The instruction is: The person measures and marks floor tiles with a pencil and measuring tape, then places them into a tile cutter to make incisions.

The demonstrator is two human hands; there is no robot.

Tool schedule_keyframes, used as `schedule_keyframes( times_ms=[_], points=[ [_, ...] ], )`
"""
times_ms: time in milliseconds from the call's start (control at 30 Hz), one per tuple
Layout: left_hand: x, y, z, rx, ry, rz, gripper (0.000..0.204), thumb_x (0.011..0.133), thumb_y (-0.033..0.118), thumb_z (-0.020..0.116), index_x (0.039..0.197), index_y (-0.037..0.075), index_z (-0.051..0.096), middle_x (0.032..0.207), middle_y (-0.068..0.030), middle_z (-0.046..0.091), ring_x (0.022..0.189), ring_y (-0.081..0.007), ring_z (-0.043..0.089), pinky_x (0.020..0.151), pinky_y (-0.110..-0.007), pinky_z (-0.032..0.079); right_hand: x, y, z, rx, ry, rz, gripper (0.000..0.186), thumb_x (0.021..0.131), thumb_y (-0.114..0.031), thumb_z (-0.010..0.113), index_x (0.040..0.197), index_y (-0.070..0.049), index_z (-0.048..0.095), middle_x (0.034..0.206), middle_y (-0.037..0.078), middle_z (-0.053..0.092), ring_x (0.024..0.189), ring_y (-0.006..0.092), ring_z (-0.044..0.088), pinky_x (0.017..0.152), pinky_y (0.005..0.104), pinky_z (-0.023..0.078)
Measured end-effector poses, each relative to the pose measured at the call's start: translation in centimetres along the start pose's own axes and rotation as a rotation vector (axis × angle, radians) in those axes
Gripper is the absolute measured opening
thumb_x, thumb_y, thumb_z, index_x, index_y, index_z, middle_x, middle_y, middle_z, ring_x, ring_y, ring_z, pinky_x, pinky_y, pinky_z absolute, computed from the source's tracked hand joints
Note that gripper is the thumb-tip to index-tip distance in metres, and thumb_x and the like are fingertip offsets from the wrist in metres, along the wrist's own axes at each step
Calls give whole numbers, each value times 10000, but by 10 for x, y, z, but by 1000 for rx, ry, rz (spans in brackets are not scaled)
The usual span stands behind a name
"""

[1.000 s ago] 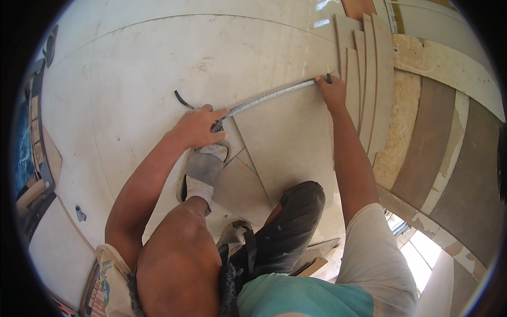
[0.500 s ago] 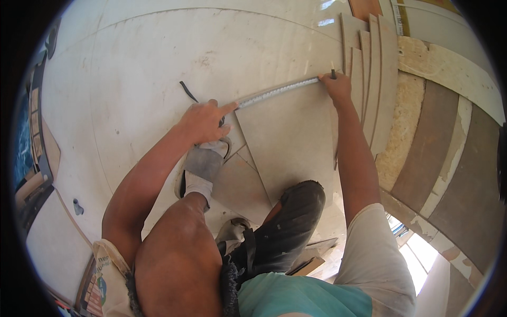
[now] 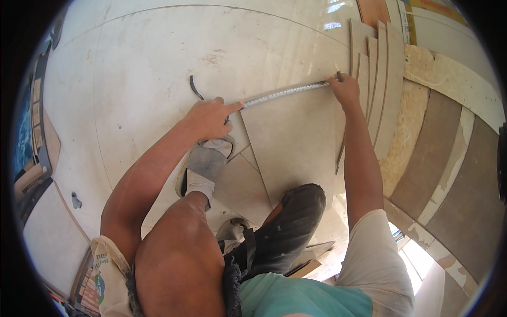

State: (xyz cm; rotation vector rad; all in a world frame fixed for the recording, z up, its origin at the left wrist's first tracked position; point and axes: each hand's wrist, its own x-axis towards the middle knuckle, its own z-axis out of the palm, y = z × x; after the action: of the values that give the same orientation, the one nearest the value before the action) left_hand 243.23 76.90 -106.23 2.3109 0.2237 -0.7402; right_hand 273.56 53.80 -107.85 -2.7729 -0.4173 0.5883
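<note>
At upper centre, tape measure (image 3: 285, 94) along tile (image 3: 296, 138); my left fingers (image 3: 234, 108) grip one end, right fingers (image 3: 331, 81) the other plus dark stick (image 3: 339, 76). That shared pinch might let it slip.

Person's left forearm (image 3: 153, 154) angled inward, left hand (image 3: 208, 119) curled, index finger (image 3: 235, 107) outstretched, right forearm (image 3: 362, 153) extended forward, right hand (image 3: 346, 91) pinching

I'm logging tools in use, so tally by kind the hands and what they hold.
Hands: 2 (left hand, right hand)
Measuring tape: 1
Dark pen-like stick: 1
Total: 4
</note>
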Motion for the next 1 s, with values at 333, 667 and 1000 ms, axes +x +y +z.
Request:
schedule_keyframes(
  times_ms=[333, 667, 1000],
  points=[
    [-3, -1, 4, 8, 19, 3, 565, 822, 197, 558, 1380, 231, 476, 922, -173, 553, 855, -323, 589, 784, -425, 471, -20, -53, -17, 540, -102, -55, 595, 929, -531, 496, 972, 34, 679, 655, 72, 570, 533, 129, 549, 502, 259, 455],
    [-3, -1, 6, 12, 5, -3, 561, 836, 195, 557, 1389, 230, 469, 913, -165, 547, 839, -315, 586, 761, -415, 467, -44, -59, 0, 597, -305, -121, 319, 855, -319, 682, 895, -3, 694, 704, 27, 614, 616, 94, 539, 568, 246, 441],
    [-2, -2, 10, 37, 34, 24, 572, 835, 192, 557, 1397, 234, 457, 907, -166, 546, 814, -313, 590, 745, -412, 475, -40, -44, 11, 514, -386, -206, 199, 788, -208, 741, 796, -18, 685, 693, -8, 599, 652, 71, 504, 585, 229, 392]
  ],
)
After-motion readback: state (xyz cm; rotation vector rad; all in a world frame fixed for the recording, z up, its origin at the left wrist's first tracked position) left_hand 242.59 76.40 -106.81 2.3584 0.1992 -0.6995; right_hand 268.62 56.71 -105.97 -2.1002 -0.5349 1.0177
